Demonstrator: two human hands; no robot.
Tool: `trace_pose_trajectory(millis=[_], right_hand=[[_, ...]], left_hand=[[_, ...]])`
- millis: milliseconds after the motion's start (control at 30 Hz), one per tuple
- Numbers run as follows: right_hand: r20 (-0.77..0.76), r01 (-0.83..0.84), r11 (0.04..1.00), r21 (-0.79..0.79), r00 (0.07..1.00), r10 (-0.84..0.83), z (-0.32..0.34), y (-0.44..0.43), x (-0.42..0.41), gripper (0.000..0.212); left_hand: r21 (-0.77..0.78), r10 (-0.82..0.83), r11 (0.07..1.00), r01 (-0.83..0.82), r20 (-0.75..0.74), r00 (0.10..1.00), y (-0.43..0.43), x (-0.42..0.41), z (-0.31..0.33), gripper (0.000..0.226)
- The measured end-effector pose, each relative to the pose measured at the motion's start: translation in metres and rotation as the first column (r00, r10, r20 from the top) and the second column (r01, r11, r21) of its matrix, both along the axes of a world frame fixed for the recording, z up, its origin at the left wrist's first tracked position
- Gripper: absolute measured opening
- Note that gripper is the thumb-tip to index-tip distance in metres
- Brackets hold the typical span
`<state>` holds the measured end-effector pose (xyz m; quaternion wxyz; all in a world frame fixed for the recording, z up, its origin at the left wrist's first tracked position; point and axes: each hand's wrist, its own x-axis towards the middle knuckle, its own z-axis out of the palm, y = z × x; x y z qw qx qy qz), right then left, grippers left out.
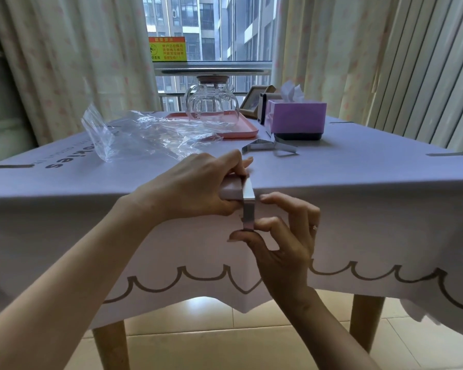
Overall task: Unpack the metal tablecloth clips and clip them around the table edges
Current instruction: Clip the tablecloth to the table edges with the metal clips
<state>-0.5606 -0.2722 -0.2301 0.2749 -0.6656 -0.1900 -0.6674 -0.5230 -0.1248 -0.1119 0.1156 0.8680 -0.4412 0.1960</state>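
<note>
Left hand (pixel 195 186): pinched the tablecloth (pixel 358 222) at the table edge
Right hand (pixel 281 236): gripped the metal clip (pixel 248 202) between both hands
Risk: clip could skew, bunching cloth, if pushed unevenly

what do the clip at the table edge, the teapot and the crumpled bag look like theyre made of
Clip: apparently metal, a brushed silver strip bent over the edge, reflecting light.
Teapot: clear glass by its rigid see-through body; the lid looks different, material unclear.
Bag: thin clear plastic film, wrinkled and glossy.
</note>
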Motion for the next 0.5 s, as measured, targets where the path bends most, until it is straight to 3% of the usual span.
trace_pose_trajectory(millis=[133,267,400,500], right_hand=[[0.017,0.086,0.994,-0.069,0.996,-0.085,0.004,0.000,0.002,0.029],[-0.013,0.091,0.990,-0.108,0.996,-0.093,0.006,-0.002,-0.001,0.028],[-0.066,0.067,0.995,-0.080,0.995,-0.073,0.011,-0.003,-0.005,0.029],[-0.110,0.005,1.000,-0.024,0.994,-0.008,0.016,-0.005,-0.010,0.042]], left_hand=[[-0.003,-0.068,0.998,0.068,-0.038,0.997,0.001,0.000,0.002,0.041],[-0.020,-0.108,0.994,0.106,-0.137,0.985,0.006,-0.002,0.006,0.051],[-0.028,-0.090,0.996,0.086,-0.247,0.965,0.008,-0.004,0.010,0.061],[-0.019,-0.066,0.998,0.063,-0.234,0.970,0.008,-0.003,0.010,0.063]])
